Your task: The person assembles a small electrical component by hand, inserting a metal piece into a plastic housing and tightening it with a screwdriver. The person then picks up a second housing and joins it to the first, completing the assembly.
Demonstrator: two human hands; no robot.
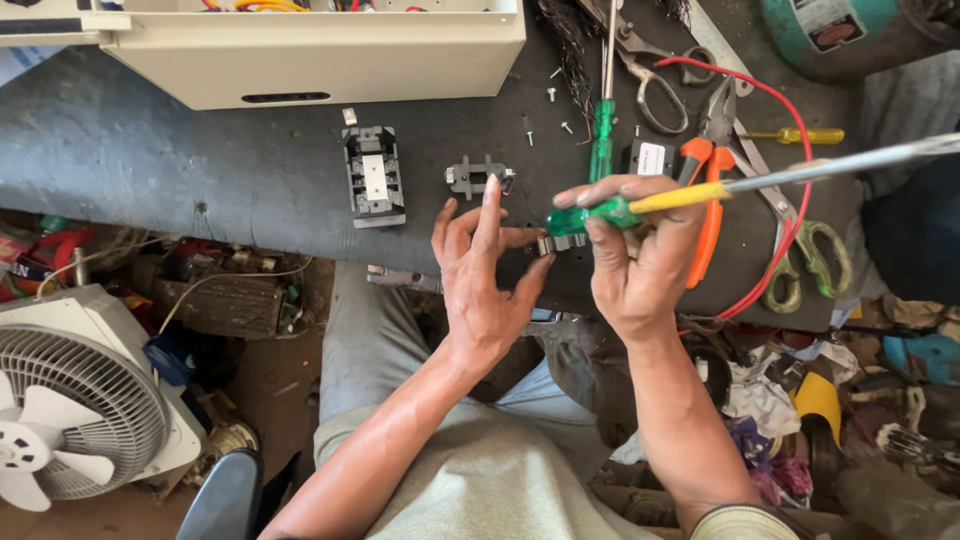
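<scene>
Green and yellow plastic forms the handle of the screwdriver [640,203] that the right hand [632,262] grips, fingers curled round it, its long steel shaft running off to the right. The left hand [483,278] has its fingers spread and half open, thumb and fingertips pinching a small grey metal part [560,242] that sits just at the butt of the handle, above the near edge of the dark workbench [200,170]. Just beyond the hands lie a small grey bracket [477,177], a second green screwdriver [602,135] and orange-handled pliers [708,190]. Farther left a grey switch block [373,176] rests below a cream metal enclosure [310,50]. Scissors [655,80] and a red wire [790,180] lie at the far right, a white fan [75,400] near left.
</scene>
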